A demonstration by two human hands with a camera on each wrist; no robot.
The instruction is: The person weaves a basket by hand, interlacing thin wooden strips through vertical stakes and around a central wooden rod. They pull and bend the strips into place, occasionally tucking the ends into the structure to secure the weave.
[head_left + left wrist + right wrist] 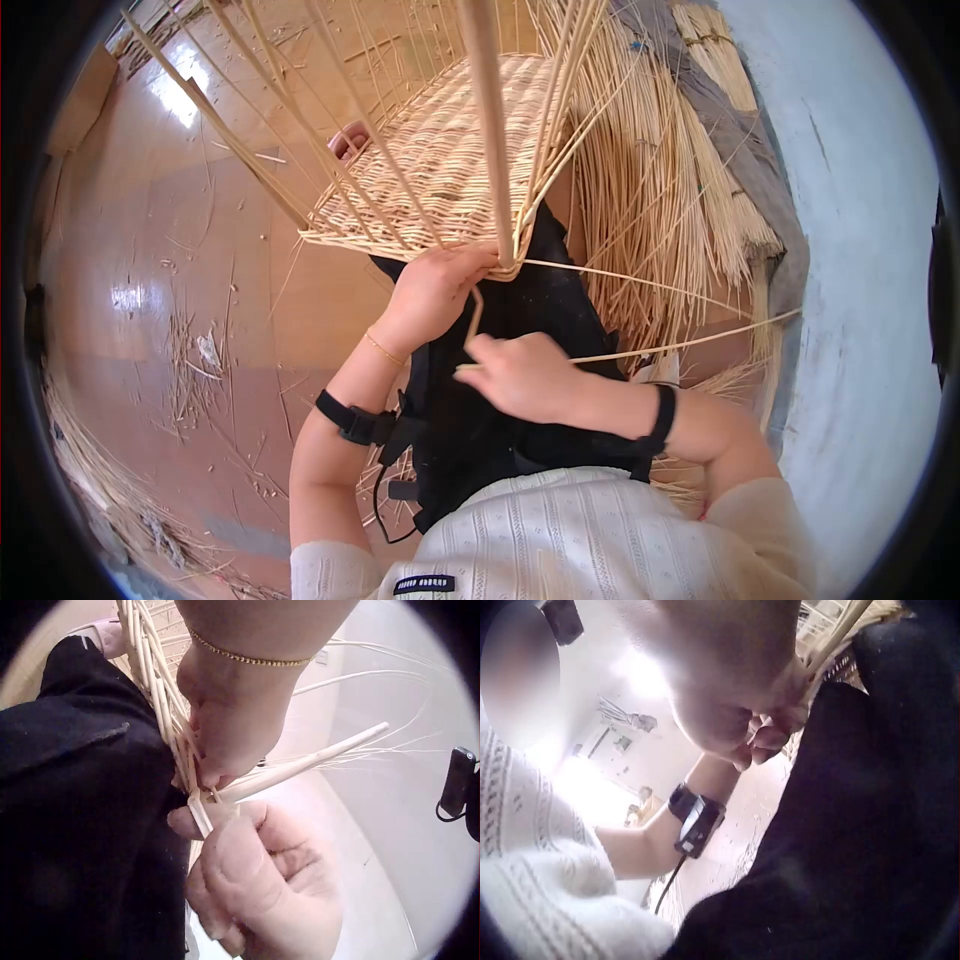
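Observation:
A half-woven wicker basket [440, 160] lies tilted on my lap over black trousers [520, 300], its long upright stakes [485, 120] rising toward the camera. My left hand [478, 262] pinches the weave at the basket's near rim [176, 735]. Just below it, my right hand [475, 352] holds a flat wicker strand [474, 315] that bends down from the rim. In the left wrist view the right thumb [247, 866] presses that strand [199, 811] against the fingers, while the left hand [217, 776] grips the rim above. The right wrist view shows the right hand's curled fingers [761, 739] beside the strands [832, 637].
A thick heap of loose wicker rods [660, 180] lies to the right against a pale wall [860, 260]. Two long strands [680, 345] trail right from the rim. The wooden floor [150, 260] on the left carries scraps, with more rods [90, 470] at the lower left.

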